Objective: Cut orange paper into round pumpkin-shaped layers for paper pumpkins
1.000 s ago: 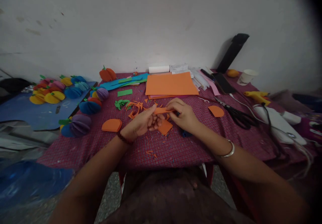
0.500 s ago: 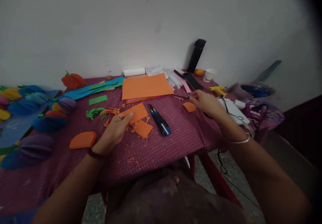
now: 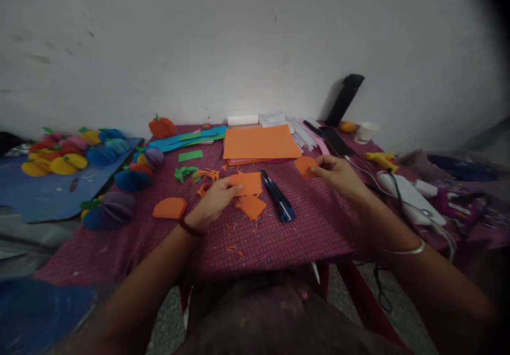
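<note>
My left hand [image 3: 213, 202] pinches a folded orange paper piece [image 3: 247, 183] just above the checked maroon tablecloth [image 3: 303, 227]. My right hand [image 3: 338, 173] holds a rounded orange paper cut-out [image 3: 306, 166] by its edge, further right. Between the hands lies a blue and black stapler [image 3: 279, 202]. Another orange piece [image 3: 252, 206] lies under the left hand's paper, and a stack of rounded orange cut-outs [image 3: 170, 208] sits to the left.
Orange paper sheets [image 3: 260, 142] lie at the back, with blue and green strips [image 3: 187, 138] and orange scraps [image 3: 205, 176]. Paper pumpkins [image 3: 107, 209] crowd the left side. A yellow glue gun [image 3: 380, 158], phone [image 3: 337, 141], cup [image 3: 366, 130] and black bottle [image 3: 345, 99] stand right.
The hands parted from working one orange piece together. My right hand reached right, picked up the rounded cut-out and brought it back. The stapler now lies uncovered between them.
</note>
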`<state>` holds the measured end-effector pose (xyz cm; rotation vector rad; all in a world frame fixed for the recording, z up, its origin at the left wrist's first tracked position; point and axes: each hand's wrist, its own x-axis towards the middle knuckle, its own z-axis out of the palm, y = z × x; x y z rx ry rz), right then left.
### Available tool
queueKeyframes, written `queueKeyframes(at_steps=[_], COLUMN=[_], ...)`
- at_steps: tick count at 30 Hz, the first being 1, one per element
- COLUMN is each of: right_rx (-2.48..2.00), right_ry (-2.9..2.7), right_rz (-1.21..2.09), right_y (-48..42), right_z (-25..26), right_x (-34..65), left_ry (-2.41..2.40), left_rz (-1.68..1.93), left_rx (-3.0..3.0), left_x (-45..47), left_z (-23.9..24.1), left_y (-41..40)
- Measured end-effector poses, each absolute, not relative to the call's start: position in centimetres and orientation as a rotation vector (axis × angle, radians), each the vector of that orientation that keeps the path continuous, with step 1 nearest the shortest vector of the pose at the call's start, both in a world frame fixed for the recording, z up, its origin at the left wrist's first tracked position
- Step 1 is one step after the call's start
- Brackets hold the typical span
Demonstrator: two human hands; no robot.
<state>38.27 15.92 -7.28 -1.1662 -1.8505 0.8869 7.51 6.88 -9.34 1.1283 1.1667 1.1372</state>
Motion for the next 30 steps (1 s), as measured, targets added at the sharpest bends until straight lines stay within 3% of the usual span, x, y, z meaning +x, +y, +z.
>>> queueKeyframes(at_steps=[2, 6, 11, 20, 25, 30], right_rx=[-0.943, -0.654, -0.762, -0.807, -0.878, -0.968], right_ry=[-1.933, -2.192, -2.405, -2.477, -2.240, -2.099], right_rz=[1.051, 1.076, 1.036, 0.779, 0.570, 0.734], right_y=[14.9, 13.7, 14.1, 14.9, 16.7, 19.5], right_z=[-6.0, -5.3, -6.9, -6.3, -4.3, -5.6], right_x=[35.1, 28.7, 25.6, 26.9, 30.7, 36.5], left_ry=[1.178, 1.166, 1.132, 1.228, 1.333, 1.223], left_rz=[1.120, 1.100, 1.125, 0.896, 0.971, 1.043], left_rx=[1.149, 1.165, 1.203, 1.619, 1.784, 1.778], left_x=[7.5, 7.4, 7.6, 6.9, 10.8, 15.8], left_z=[-9.2, -9.2, -9.1, -5.8, -3.5, -5.1], left_y=[6.8, 6.9, 6.9, 8.4, 12.9, 17.1])
